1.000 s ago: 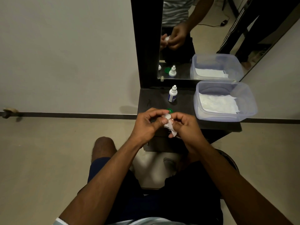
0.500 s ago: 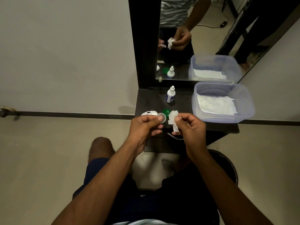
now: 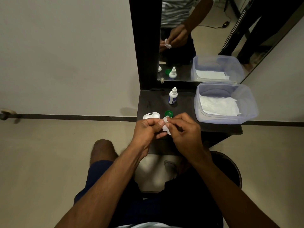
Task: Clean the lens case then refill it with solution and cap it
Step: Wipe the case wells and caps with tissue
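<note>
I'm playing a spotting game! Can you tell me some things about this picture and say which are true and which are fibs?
1. The bottle stands upright on the shelf. True.
2. The green cap is screwed onto the case. False: it lies beside the case.
3. The right hand pinches a tissue. True.
4. The tub is full of water. False: it holds white paper.
5. The left hand holds the bottle. False: the bottle stands alone.
</note>
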